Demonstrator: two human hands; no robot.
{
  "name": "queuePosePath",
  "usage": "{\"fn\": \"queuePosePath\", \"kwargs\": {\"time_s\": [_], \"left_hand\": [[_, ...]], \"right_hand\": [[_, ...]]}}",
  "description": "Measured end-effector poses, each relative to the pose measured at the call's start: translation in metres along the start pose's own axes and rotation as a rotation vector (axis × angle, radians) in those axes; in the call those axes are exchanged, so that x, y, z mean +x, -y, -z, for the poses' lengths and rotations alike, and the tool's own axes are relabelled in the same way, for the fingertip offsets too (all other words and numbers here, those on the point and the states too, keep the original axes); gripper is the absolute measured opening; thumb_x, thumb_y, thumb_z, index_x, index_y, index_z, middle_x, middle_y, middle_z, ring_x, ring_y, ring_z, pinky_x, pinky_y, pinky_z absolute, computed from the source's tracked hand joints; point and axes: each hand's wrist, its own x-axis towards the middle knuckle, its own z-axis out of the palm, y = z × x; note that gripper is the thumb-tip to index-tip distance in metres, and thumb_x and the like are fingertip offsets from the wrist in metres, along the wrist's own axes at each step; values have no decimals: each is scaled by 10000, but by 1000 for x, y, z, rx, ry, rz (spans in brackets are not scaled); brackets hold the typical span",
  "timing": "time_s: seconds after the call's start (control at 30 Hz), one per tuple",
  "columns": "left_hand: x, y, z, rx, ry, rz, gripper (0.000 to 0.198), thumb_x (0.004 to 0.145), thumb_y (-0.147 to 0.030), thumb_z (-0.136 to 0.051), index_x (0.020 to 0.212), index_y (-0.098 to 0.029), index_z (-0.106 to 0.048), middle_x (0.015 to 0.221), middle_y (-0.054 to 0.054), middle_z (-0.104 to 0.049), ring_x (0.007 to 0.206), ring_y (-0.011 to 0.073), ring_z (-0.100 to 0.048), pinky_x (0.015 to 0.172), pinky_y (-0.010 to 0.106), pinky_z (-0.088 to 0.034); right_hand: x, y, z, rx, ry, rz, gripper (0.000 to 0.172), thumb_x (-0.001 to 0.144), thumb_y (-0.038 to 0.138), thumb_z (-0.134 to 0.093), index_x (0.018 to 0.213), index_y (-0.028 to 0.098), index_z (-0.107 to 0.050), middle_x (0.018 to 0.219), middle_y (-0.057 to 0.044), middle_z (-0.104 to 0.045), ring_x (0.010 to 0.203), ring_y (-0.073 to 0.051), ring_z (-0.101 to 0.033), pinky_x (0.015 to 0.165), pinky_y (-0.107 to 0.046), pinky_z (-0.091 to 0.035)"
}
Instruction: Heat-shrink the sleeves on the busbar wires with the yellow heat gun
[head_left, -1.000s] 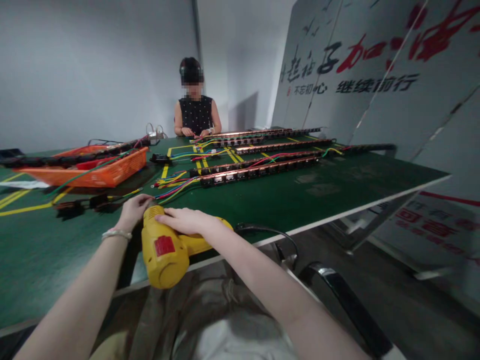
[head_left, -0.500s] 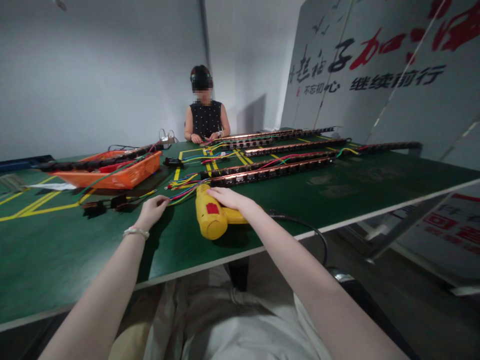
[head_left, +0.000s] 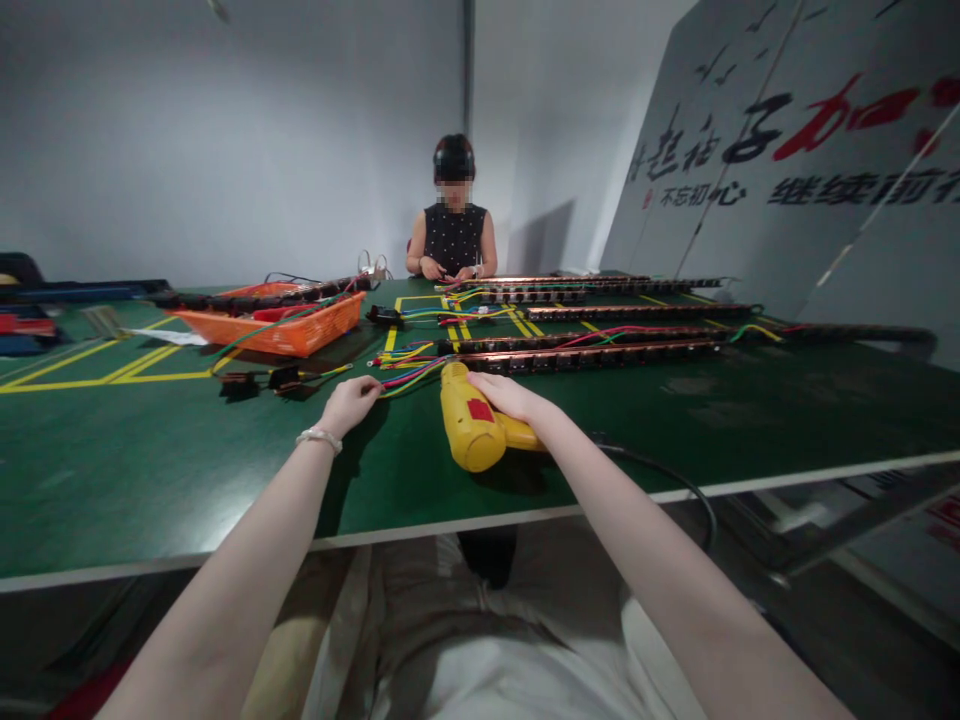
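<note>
My left hand [head_left: 352, 403] is closed on the ends of a bundle of colored wires [head_left: 412, 376], just left of the yellow heat gun. The wires run to the left end of a long copper and black strip [head_left: 592, 356]. The yellow heat gun [head_left: 474, 425], with a red patch, lies on the green table [head_left: 390, 480]. My right hand [head_left: 514, 397] rests on the far side of the heat gun, near its nozzle; its fingertips are partly hidden behind the gun's body.
An orange basket [head_left: 300, 332] with wired strips across it stands at the left. Small black parts [head_left: 283, 379] lie before it. More long strips [head_left: 645, 313] extend right. A black cable [head_left: 660, 462] hangs over the near edge. Across the table sits a person [head_left: 454, 235].
The view has turned left, so the table and both hands appear farther right. My hands keep their places at the wires and the heat gun.
</note>
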Motion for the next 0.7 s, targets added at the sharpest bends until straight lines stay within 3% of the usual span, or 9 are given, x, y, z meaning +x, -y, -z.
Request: {"fn": "queuePosePath", "kwargs": {"time_s": [0.2,0.33,0.7], "left_hand": [[2,0,-1,-2,-5,18,325,788,-387,-452,898,-201,-695,864,57,-705,773,194,-607,728,274,-429],[2,-2,-1,-33,-32,41,367,809,-385,-406,919,-181,-691,843,68,-701,768,196,-600,719,273,-422],[2,-5,2,-43,-93,131,471,843,-464,-335,858,-186,-715,865,77,-704,871,224,-612,787,290,-422]], "right_hand": [[-1,2,-1,-43,-31,-17,733,880,694,-280,1325,173,-541,1375,-100,-524,1257,-280,-484,1072,-408,-331],[-9,12,-6,-35,28,-30,727,884,689,-276,1331,179,-536,1365,-103,-533,1246,-287,-496,1060,-413,-348],[-24,52,-41,-72,148,111,731,882,694,-263,1389,209,-469,1443,-56,-442,1333,-268,-394,1124,-409,-250]]}}
